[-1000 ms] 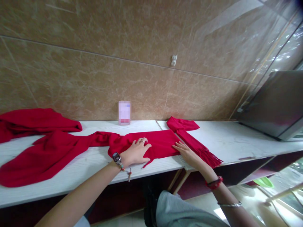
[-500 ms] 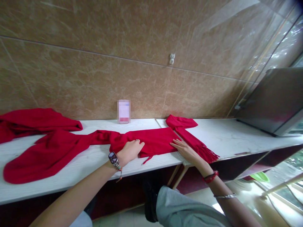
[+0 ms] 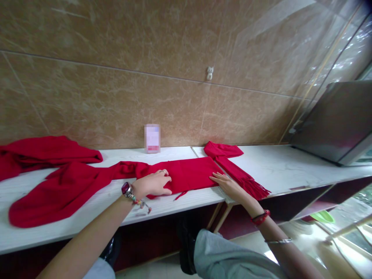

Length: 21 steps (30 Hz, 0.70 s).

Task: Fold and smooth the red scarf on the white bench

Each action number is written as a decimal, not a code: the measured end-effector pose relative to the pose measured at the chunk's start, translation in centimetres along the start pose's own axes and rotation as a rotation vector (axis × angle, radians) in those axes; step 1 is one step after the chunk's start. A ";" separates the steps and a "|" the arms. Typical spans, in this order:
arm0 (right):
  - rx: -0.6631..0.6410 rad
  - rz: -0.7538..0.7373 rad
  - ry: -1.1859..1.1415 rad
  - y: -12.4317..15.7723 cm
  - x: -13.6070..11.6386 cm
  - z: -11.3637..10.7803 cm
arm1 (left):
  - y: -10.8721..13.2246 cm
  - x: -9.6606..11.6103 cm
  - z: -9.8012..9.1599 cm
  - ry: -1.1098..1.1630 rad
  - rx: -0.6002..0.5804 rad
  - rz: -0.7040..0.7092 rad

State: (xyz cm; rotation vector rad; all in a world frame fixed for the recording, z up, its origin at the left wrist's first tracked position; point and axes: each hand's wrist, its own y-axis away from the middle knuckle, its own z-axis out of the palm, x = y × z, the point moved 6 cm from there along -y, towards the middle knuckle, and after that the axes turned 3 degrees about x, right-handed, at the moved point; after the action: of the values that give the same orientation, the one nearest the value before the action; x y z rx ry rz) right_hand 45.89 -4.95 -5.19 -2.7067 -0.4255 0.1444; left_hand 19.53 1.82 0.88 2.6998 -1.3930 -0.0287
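A long red scarf point(image 3: 192, 174) lies along the white tabletop, its middle folded flat and its left part loosely bunched. My left hand point(image 3: 154, 183) rests on the folded part, fingers bent and thumb apart, pressing the cloth from above. At the right end of that fold, my right hand point(image 3: 229, 186) lies with fingers stretched out on the cloth's edge. A few red fringe strands poke out below the fold. Beyond my right hand, a fringed red end point(image 3: 244, 178) slants toward the front edge, with another red fold behind it against the wall.
A blurred pale phone-like card point(image 3: 152, 138) stands against the brown tiled wall. Two white tables point(image 3: 273, 166) meet near my right hand. At the far right is a grey box-shaped appliance point(image 3: 334, 120). A small white cat-shaped hook point(image 3: 209, 73) is on the wall.
My left hand has slid a little to the left along the scarf, its thumb now spread from the fingers. My right hand stays at the fold's right end.
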 end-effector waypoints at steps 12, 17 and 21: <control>-0.029 0.086 -0.074 -6.8 -3.1 -1.3 | -4.5 0.4 4.4 0.177 -0.044 -0.123; -0.168 0.111 -0.038 -11.1 -4.7 3.1 | -4.6 -0.9 4.4 0.197 -0.070 -0.182; -0.232 0.148 0.026 -10.7 -2.6 4.6 | -4.3 -1.9 4.5 0.199 -0.088 -0.220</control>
State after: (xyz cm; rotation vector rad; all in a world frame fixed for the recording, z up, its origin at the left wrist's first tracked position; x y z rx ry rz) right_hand 39.78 5.29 -5.02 -2.9655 -0.2463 0.1063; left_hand 21.61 5.43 -4.11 2.6831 -1.0129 0.1533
